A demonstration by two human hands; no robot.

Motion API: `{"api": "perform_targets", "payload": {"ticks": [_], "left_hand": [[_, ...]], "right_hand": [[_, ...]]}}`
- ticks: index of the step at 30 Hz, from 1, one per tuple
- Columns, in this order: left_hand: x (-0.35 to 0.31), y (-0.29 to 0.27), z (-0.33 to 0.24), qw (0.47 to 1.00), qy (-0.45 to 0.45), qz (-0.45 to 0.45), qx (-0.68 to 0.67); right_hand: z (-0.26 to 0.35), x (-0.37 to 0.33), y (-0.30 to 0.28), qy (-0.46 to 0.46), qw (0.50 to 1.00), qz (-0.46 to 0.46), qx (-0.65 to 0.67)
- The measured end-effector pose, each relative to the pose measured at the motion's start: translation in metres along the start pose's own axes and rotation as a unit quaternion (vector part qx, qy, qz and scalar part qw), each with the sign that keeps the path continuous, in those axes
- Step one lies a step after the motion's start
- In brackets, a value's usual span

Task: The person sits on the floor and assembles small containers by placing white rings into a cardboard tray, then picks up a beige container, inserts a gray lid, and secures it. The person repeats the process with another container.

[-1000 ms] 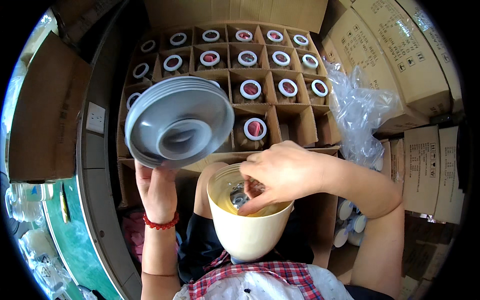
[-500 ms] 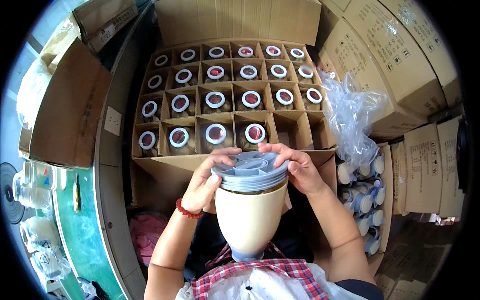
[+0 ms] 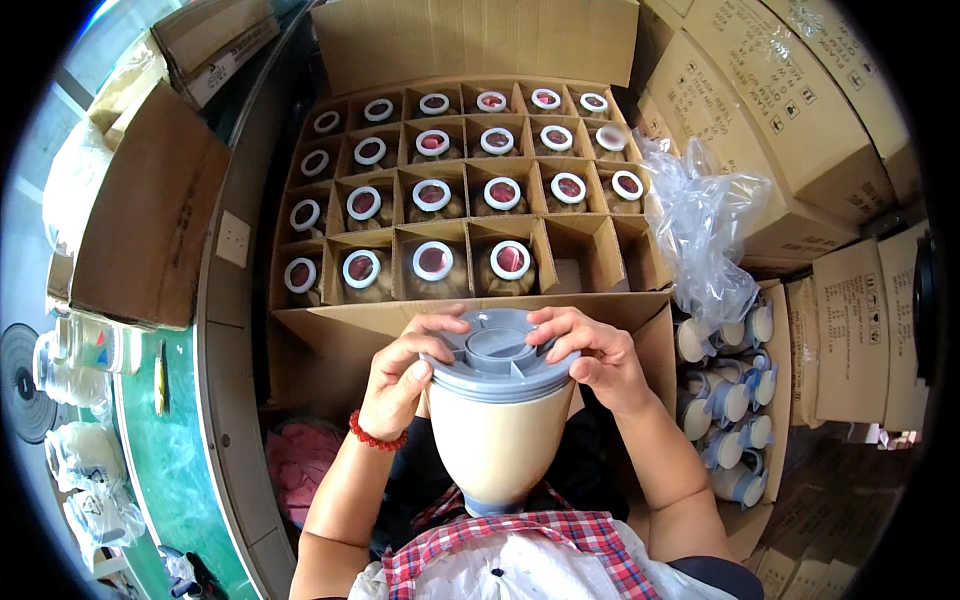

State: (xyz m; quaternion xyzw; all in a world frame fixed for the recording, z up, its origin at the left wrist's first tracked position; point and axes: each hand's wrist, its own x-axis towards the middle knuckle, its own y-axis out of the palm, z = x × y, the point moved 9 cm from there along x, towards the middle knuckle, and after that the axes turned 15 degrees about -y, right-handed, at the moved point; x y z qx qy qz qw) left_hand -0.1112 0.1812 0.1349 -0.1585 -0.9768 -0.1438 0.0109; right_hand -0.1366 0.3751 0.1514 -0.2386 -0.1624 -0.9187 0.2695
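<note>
A cream flask body [image 3: 497,440] stands wide end up in front of my chest, its narrow end with a grey-blue collar [image 3: 491,506] pointing down. On the wide end sits a round grey screw cap [image 3: 502,348] with a raised ring and ribs on its top. My left hand [image 3: 408,366] grips the cap's rim, fingers curled over the top and thumb at the side. Opposite it, my right hand [image 3: 592,356] holds the right rim the same way. The inside of the flask is hidden by the cap.
Ahead stands an open divided carton [image 3: 480,300] with several glass flask refills [image 3: 432,262] ringed in white. A clear plastic bag [image 3: 705,225] hangs on its right side. Below it, a box holds several flask tops [image 3: 735,400]. Stacked cartons [image 3: 740,130] rise at right; a green-topped table [image 3: 180,460] is at left.
The grey cap has sunk lower onto the flask body and turned; its stacked threads, visible before, are now mostly hidden. My fingers have shifted round the rim with it.
</note>
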Motion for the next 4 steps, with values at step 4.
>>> {"api": "perform_targets", "payload": {"ticks": [4], "left_hand": [[-0.001, -0.003, 0.018, 0.999, -0.03, -0.01, -0.03]], "right_hand": [[-0.014, -0.006, -0.006, 0.004, 1.0, -0.001, 0.019]]}}
